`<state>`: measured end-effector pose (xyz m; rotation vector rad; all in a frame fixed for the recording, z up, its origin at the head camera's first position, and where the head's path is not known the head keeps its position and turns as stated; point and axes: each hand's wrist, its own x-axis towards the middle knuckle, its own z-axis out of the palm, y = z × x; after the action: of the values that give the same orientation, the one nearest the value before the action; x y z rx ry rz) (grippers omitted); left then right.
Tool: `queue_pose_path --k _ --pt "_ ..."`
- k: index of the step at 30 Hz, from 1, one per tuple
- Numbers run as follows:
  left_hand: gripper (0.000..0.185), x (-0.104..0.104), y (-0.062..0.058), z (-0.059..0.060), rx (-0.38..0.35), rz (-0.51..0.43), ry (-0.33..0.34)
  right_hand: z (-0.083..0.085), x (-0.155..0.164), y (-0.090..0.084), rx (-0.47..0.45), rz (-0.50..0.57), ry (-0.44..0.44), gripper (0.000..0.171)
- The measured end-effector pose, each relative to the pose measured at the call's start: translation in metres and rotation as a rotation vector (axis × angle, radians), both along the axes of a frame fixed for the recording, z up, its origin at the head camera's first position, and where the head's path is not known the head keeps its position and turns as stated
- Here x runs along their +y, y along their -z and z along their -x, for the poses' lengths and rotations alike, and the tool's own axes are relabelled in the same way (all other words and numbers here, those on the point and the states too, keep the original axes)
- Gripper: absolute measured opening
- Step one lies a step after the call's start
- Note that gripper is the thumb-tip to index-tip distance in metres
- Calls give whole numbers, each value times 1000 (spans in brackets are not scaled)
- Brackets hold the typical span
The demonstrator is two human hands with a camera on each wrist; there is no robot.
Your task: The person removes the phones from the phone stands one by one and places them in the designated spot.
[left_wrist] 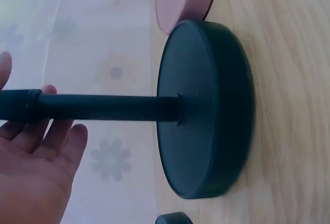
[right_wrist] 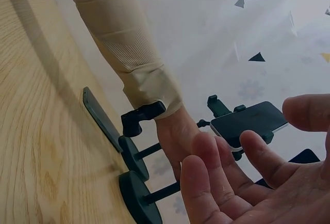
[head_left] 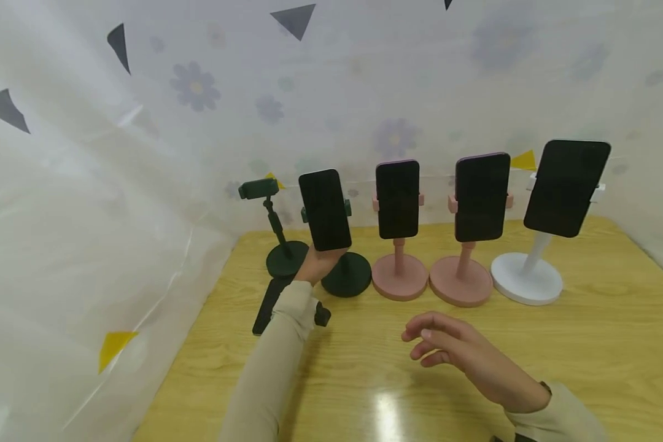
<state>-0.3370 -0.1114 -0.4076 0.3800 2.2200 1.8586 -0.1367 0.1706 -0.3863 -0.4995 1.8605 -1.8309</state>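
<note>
Right hand (head_left: pixel 466 353) nearest, over the glossy woodgrain tabletop (head_left: pixel 359 368), fingers relaxed, loosely bent. Flat black rectangular slab (head_left: pixel 266 310) lies under the left forearm. Left hand (head_left: pixel 319 265) sits at the smooth dark green stand (left_wrist: pixel 193 110) with thick disc base: fingers bent behind its cylindrical stem (left_wrist: pixel 108 107), thumb opposite; can't tell if they actually grip. Glossy black round-cornered phone (head_left: pixel 325 210) is in that stand's clamp, tilted, just above those fingers. Behind: translucent flower-print sheeting (head_left: pixel 320 86).
</note>
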Motion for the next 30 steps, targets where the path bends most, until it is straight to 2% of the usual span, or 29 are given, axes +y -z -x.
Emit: queue_pose_path --k 2,3,6,8,11,13,15,17,20,22,25,30 --pt "58 -1 -1 0 -16 -20 7 0 0 -1 1 -3 -2 36" --pt "57 -1 -1 0 29 99 -21 0 0 -2 0 -5 -2 37" --pt "57 -1 -2 1 9 154 -52 -1 1 -3 -4 -11 1 38" --pt "59 2 -2 3 -44 238 -84 -1 2 -3 -6 -11 -1 38" --pt "62 9 0 7 -170 286 -128 -3 3 -2 -7 -4 -7 36" --pt "59 15 2 9 -202 303 -150 -3 4 -1 -7 5 -14 35" --pt "54 19 5 10 -176 296 -155 -5 6 1 -9 12 -19 34" --pt "50 23 7 10 -106 296 -138 -6 7 3 -8 15 -21 33" --pt "51 27 11 11 -38 311 -112 -8 9 4 -1 16 -17 33" --pt "50 28 13 11 -19 325 -102 -9 11 5 3 15 -15 34" --pt "50 31 14 13 5 396 -103 -10 12 5 1 12 -16 35" --pt "56 31 12 16 5 447 -127 -11 13 2 15 -6 -3 35"
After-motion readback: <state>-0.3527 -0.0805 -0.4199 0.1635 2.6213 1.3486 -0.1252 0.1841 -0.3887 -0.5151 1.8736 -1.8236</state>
